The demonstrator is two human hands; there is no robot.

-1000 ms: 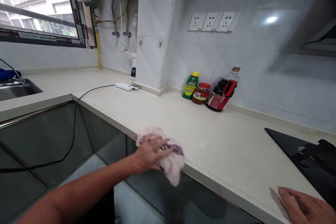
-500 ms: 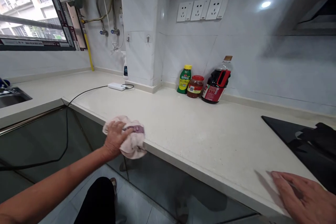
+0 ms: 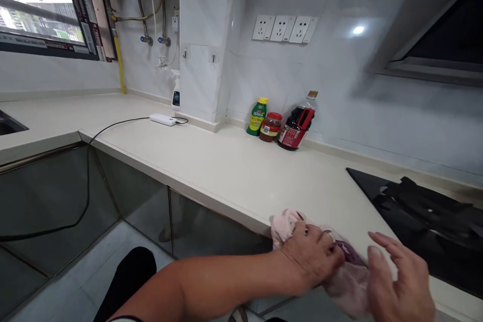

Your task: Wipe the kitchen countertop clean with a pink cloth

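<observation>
A pink cloth (image 3: pixel 284 225) with a purple patch lies bunched over the front edge of the white countertop (image 3: pixel 241 181). My left hand (image 3: pixel 313 256) is closed on it, fingers curled into the fabric. Part of the cloth hangs below the edge, smeared by motion. Just to the right, my right hand (image 3: pixel 402 276) is held with thumb and fingers apart, close beside the cloth's hanging end. Whether it touches the fabric I cannot tell.
Against the wall stand a green bottle (image 3: pixel 257 116), a red-lidded jar (image 3: pixel 270 127) and a dark sauce bottle (image 3: pixel 296 123). A black gas stove (image 3: pixel 381 193) lies right. A white power bank (image 3: pixel 163 119) trails a black cable (image 3: pixel 88 176). A spray bottle (image 3: pixel 175 91) stands behind.
My left hand has swept the cloth rightward along the counter edge, to beside my right hand. My right hand has shifted slightly left, and the view has turned a little right.
</observation>
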